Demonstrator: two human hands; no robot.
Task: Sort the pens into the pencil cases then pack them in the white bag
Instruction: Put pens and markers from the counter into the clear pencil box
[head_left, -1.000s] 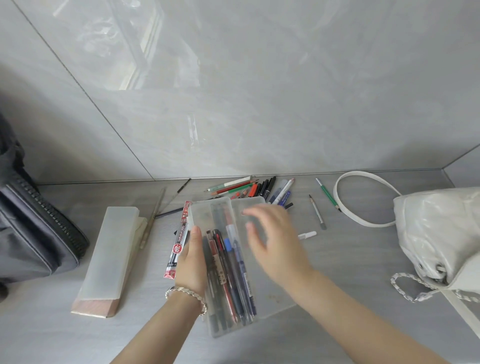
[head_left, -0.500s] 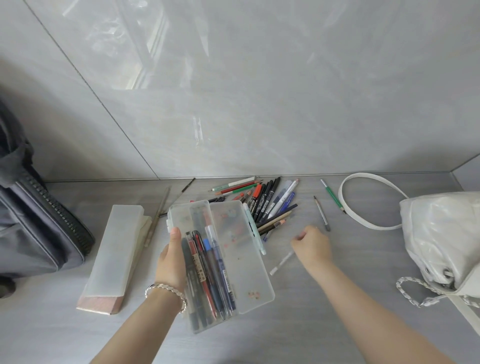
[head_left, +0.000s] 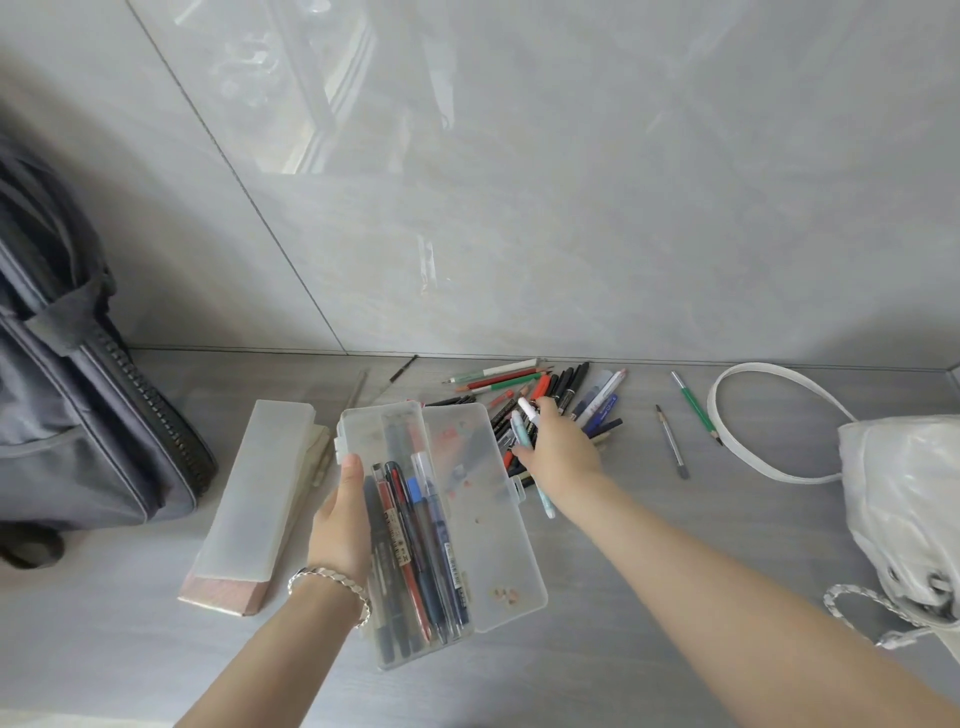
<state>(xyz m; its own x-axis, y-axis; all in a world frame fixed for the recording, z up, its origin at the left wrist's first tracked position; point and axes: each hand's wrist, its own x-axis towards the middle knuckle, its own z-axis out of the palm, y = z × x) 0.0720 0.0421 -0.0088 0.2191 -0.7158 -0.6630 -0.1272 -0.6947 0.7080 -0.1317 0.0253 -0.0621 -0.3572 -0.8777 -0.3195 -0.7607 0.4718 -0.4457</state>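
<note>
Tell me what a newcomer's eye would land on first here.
First, the open clear plastic pencil case at centre, its tray lined with dark, red and blue pens, held by the person's left grip. Next, the right grip holding a pale plastic pen at the loose pile of coloured pens and pencils near the wall. The glossy white bag sits at the right edge.

wall (head_left: 571, 182): glossy grey tile | floor (head_left: 130, 665): grey woodgrain | daylight reflections

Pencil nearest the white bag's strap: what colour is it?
The pencil is green; the head view shows it.
</note>
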